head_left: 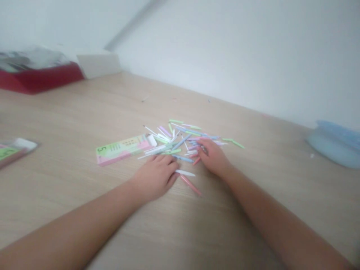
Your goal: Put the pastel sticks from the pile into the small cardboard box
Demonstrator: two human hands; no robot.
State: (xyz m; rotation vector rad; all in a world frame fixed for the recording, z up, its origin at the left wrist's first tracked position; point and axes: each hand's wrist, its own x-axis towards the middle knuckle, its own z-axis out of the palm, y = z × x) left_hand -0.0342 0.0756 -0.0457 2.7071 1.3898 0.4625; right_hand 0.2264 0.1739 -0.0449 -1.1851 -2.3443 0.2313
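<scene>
Several thin pens or sticks in white, green, blue, purple and pink lie in a loose pile, among them a blue stick [181,142]. My left hand [157,174] rests at the pile's near left edge, its fingers curled; a white stick [187,173] and a red stick [190,184] stick out beside its thumb, and what it grips is hidden. At the pile's right side my right hand [212,155] has thumb and finger closed on small pieces too blurred to name. An open green and pink box [122,150] lies left of the pile.
Another green and pink box [12,150] lies at the left edge. A red box [42,78] with plastic wrapping stands at the back left, beside a white flap [99,65]. On the right is a light blue object [337,144]. A white wall rises behind the wooden table [84,112].
</scene>
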